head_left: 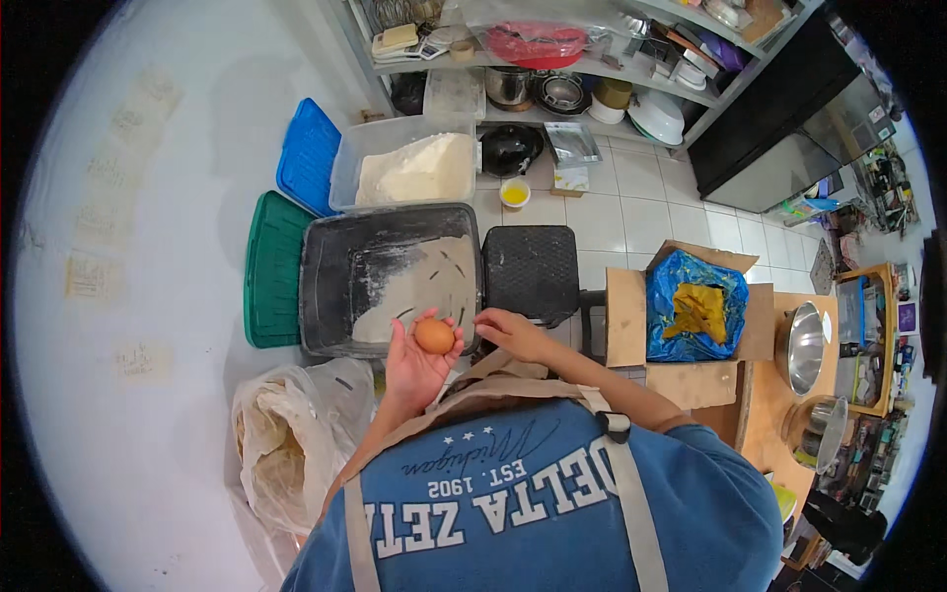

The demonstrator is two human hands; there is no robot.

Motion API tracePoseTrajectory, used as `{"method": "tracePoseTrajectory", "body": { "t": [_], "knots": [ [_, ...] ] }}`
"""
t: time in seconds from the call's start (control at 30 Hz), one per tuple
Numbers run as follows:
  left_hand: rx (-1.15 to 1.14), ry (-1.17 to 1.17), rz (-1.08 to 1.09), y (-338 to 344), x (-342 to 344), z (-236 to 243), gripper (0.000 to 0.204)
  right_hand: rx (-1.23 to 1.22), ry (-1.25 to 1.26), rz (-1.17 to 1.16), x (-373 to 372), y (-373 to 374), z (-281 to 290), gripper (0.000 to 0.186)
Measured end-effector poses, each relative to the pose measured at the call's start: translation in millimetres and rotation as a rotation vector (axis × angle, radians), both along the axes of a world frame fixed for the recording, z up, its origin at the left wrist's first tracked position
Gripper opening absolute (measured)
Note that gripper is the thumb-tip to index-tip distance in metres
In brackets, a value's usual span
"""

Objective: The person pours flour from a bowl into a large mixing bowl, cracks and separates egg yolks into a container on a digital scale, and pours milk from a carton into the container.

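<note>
A brown egg [434, 335] rests in the upturned palm of my left hand [419, 357], with the fingers curled up around it. That hand is at the near edge of a large black bin [326, 266], which has pale flour-like powder over its bottom and a few dark streaks. Just right of the egg, apart from it, my right hand [511, 333] points leftward with its fingers loosely bent and slightly apart. I see nothing in that hand.
A clear tub [345, 158] of cream-coloured powder stands beyond the bin, with blue [308, 156] and green [270, 271] lids alongside. To the right are a black stool [531, 271] and a cardboard box [625, 316] lined with blue plastic. A cup of yellow liquid [514, 193] sits farther off.
</note>
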State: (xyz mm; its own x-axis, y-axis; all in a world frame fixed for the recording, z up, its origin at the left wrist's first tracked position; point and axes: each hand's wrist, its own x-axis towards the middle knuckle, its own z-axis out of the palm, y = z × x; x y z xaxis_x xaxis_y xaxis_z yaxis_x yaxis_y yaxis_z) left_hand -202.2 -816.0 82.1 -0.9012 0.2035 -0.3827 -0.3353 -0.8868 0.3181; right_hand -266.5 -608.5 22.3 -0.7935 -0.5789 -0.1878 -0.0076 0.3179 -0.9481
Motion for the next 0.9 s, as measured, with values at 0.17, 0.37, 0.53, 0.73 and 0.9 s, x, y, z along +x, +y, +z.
{"method": "tracePoseTrajectory", "body": {
  "t": [0.17,0.37,0.53,0.73,0.9],
  "knots": [
    [-0.037,-0.045,0.030,-19,16,3,0.061,-0.002,0.079,0.114,-13,-28,0,0.038],
    [-0.059,-0.048,0.103,-37,19,-5,0.063,-0.015,0.003,0.132,-26,-35,-18,0.041],
    [-0.074,-0.062,0.109,-34,-6,-6,0.063,0.029,-0.098,0.070,-61,-22,-55,0.041],
    [-0.127,-0.105,0.052,-21,-75,-22,0.064,0.108,-0.059,-0.065,-140,22,-125,0.037],
    [-0.122,-0.163,-0.100,1,-158,-68,0.060,0.029,-0.411,-0.466,-237,67,-200,0.029]
  ]
}}
